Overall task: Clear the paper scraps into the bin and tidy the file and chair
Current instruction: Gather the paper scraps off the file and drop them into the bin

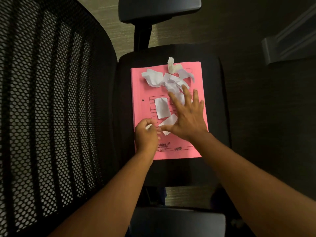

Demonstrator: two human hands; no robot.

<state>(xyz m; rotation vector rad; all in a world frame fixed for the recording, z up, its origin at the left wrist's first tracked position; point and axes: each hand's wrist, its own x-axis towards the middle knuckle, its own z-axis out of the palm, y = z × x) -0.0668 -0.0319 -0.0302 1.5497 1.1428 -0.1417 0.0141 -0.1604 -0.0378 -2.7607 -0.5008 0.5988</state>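
Observation:
A pink file (196, 144) lies flat on the black seat of an office chair (215, 103). Several white paper scraps lie on it: a crumpled heap (153, 78) near its far end, a flat rectangular piece (162, 107) in the middle, and a strip (168, 123) below that. My left hand (145, 134) is curled at the file's near left, with a small white scrap pinched in its fingers. Spread flat with fingers apart, my right hand (186, 115) rests over the file's middle, its thumb touching the strip and its fingertips at the heap. No bin is in view.
The chair's black mesh backrest (47, 108) fills the left side. One armrest (159, 9) is at the top, another (177, 223) at the bottom. Dark floor lies to the right, with a grey bar-shaped object (290, 41) at the upper right.

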